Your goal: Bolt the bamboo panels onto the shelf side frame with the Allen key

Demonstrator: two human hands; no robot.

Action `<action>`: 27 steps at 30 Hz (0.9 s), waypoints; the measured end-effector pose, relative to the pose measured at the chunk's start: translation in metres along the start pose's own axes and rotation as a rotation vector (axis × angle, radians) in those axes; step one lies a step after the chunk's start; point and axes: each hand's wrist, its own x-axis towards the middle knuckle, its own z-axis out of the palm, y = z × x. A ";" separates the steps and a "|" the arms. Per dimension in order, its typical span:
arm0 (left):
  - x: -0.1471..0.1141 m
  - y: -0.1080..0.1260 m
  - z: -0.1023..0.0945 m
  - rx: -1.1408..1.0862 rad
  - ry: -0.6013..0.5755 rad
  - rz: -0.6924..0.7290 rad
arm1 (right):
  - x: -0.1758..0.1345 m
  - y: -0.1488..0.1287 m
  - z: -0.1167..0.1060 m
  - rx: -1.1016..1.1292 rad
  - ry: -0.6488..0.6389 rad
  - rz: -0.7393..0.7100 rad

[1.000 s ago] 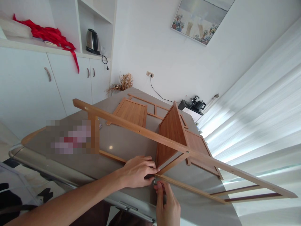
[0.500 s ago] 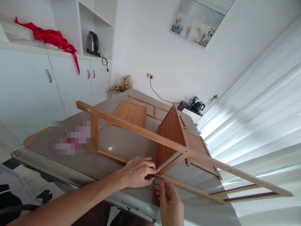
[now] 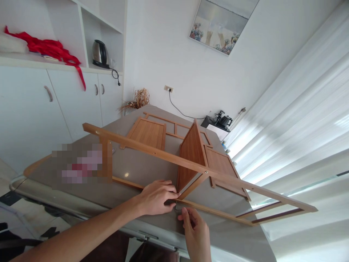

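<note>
A wooden frame [image 3: 152, 151] stands on its side on the grey table, with a wooden panel [image 3: 192, 153] upright against its middle bar. My left hand [image 3: 158, 196] grips the lower rail where the panel's edge meets it, thumb in front and fingers behind. Just right of it, my right hand [image 3: 195, 225] pinches a small L-shaped hex key [image 3: 177, 208] between thumb and fingers. The key's tip points at the rail beside my left thumb; whether it sits in a screw is hidden. A screw head [image 3: 206, 172] shows in the upper rail.
Another panel [image 3: 148, 133] and a slim wooden frame [image 3: 174, 127] lie farther back on the table [image 3: 128, 198]. To the right lies a further panel [image 3: 223, 165]. A blurred pinkish item [image 3: 84, 163] is at the left. White curtains [image 3: 300, 120] hang at the right.
The whole view has shifted slightly, so the frame appears a little farther left. My right fingers and the hex key have turned a little; my left hand keeps its grip.
</note>
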 end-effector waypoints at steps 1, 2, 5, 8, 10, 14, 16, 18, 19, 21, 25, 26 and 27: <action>0.000 0.000 0.001 -0.004 -0.002 -0.003 | -0.001 -0.001 0.001 -0.010 0.003 0.005; 0.000 -0.001 0.002 -0.007 -0.004 -0.005 | -0.001 -0.002 0.001 -0.013 0.008 0.010; 0.000 -0.001 0.002 -0.011 -0.003 -0.011 | -0.002 -0.004 0.001 0.016 0.006 0.007; 0.001 -0.001 0.002 -0.007 0.005 -0.011 | -0.004 -0.003 0.001 0.031 0.021 -0.004; 0.000 -0.001 0.002 -0.006 0.008 -0.006 | -0.007 -0.002 0.002 0.026 0.074 -0.008; 0.000 -0.003 0.003 -0.009 0.004 0.001 | -0.011 -0.002 0.004 -0.025 0.089 -0.033; 0.000 -0.003 0.003 -0.009 0.002 0.002 | -0.011 -0.003 0.005 -0.063 0.098 -0.057; 0.000 -0.003 0.002 -0.006 0.002 0.006 | -0.010 -0.003 0.007 -0.102 0.129 -0.091; 0.000 -0.003 0.002 -0.004 0.002 0.008 | -0.009 -0.002 0.008 -0.123 0.141 -0.119; -0.001 -0.003 0.002 0.001 0.002 0.014 | -0.009 0.000 0.011 -0.166 0.166 -0.201; -0.001 -0.003 0.002 0.003 -0.001 0.017 | -0.009 0.000 0.017 -0.256 0.207 -0.374; -0.001 -0.002 0.002 0.002 -0.001 0.015 | -0.009 -0.002 0.018 -0.271 0.207 -0.387; -0.001 -0.002 0.002 0.000 -0.002 0.013 | -0.009 -0.004 0.018 -0.280 0.203 -0.386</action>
